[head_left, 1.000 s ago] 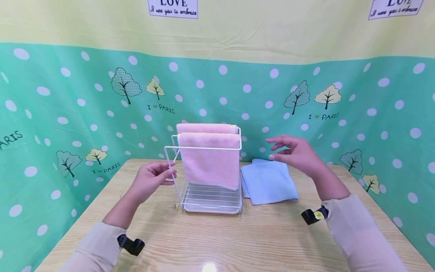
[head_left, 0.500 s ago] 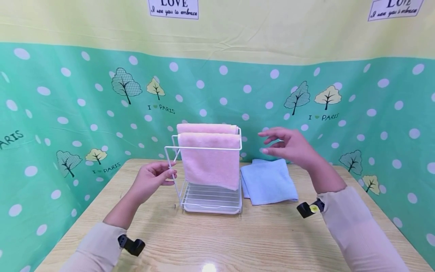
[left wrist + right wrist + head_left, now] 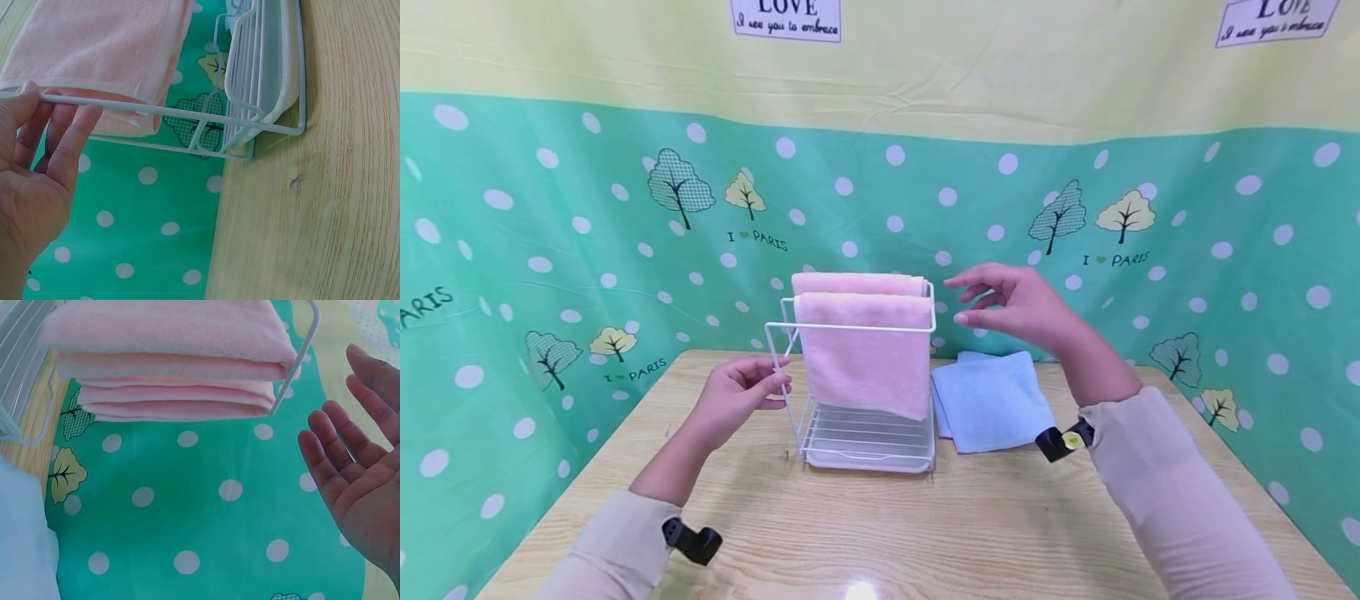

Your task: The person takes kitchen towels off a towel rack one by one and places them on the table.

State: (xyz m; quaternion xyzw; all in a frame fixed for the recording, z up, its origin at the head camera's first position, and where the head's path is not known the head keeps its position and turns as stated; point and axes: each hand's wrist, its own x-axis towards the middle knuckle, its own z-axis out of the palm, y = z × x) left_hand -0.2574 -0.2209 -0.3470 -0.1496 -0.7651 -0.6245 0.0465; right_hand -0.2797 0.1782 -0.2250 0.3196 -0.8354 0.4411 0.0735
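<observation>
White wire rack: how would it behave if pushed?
The wire rack is probably stiff: its side bar looks straight where the left hand grips it. It may be light for its size, being mostly thin wire. Pushed high, it might tip: the front pink towel hangs near its top.

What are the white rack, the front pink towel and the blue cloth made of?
White rack: probably coated metal wire; the bars are thin, smooth and bent in rounded corners.
Front pink towel: likely soft, matt terry, perhaps cotton, judging by its fuzzy surface.
Blue cloth: matt woven or knitted fabric, lying in flat folds; fibre unclear.
</observation>
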